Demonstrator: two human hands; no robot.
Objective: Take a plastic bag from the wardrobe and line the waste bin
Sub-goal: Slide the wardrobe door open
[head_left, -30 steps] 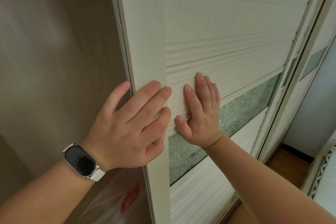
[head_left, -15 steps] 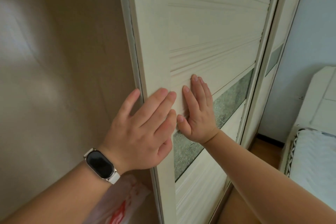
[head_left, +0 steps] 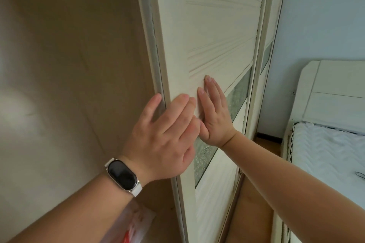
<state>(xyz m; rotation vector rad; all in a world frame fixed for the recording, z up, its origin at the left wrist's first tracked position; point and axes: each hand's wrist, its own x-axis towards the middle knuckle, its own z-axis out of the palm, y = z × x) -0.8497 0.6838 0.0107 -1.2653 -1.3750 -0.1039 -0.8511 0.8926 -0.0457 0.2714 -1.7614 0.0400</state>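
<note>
Plastic bag (head_left: 130, 225): a crinkled clear one with red print lies low at the near left, inside the wardrobe, partly hidden under the left forearm. Neither hand touches it. Whether other bags lie beside it cannot be told.

Both hands are on the sliding door (head_left: 213, 45), a pale panel with raised ridges and a frosted strip across it. The left hand (head_left: 164, 136), with a watch (head_left: 123, 176) on its wrist, lies spread over the door's left edge, thumb hooked round onto the side that faces the wardrobe, fingers flat on the front. The right hand (head_left: 214, 116) is pressed flat and open on the panel just right of it, fingers straight and pointing up. Neither is clenched, and neither holds anything loose; they only bear on the door.

To my judgement the step in hand is opening the wardrobe: the door is being pushed to the right, toward the blue wall (head_left: 316, 16) and the bed (head_left: 331, 150) beyond. The brown inside wall (head_left: 69, 65) of the wardrobe is laid bare on the left.

Next, one hand needs to leave the door, reach down and near, and pinch the thin film of the bag. It is light and slippery, so a gather of several folds should hold better than a fingertip nip. No waste bin is in view.
</note>
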